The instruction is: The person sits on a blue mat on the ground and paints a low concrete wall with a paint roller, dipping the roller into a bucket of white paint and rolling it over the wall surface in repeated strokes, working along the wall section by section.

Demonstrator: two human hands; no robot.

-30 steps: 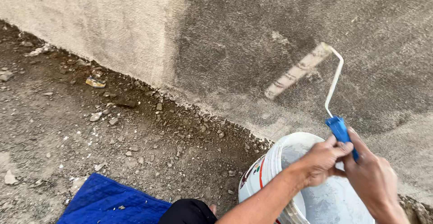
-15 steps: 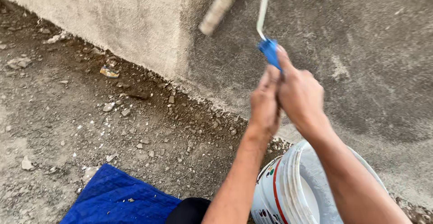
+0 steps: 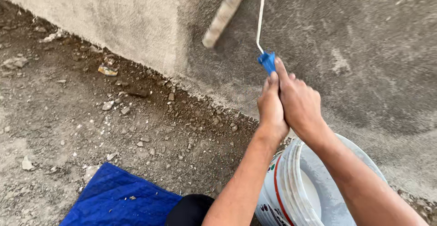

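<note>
Both of my hands grip the blue handle point(image 3: 267, 61) of a paint roller. My left hand point(image 3: 271, 107) and my right hand point(image 3: 298, 101) are pressed together around it, just below the metal rod. The roller's pale sleeve point(image 3: 226, 12) lies tilted against the rough wall point(image 3: 364, 44), at the edge between a dark wet area and a lighter dry area point(image 3: 114, 12). A white plastic bucket point(image 3: 291, 189) stands under my forearms, next to the wall's foot.
Bare dirt ground point(image 3: 68, 117) with small stones and rubble runs along the base of the wall. A blue padded cloth point(image 3: 114, 198) lies on the ground at the bottom left. Something dark, maybe my knee point(image 3: 189, 210), shows beside it.
My hands have lifted the roller from just above the bucket up onto the wall; over the last half second the roller stays high and shifts a little.
</note>
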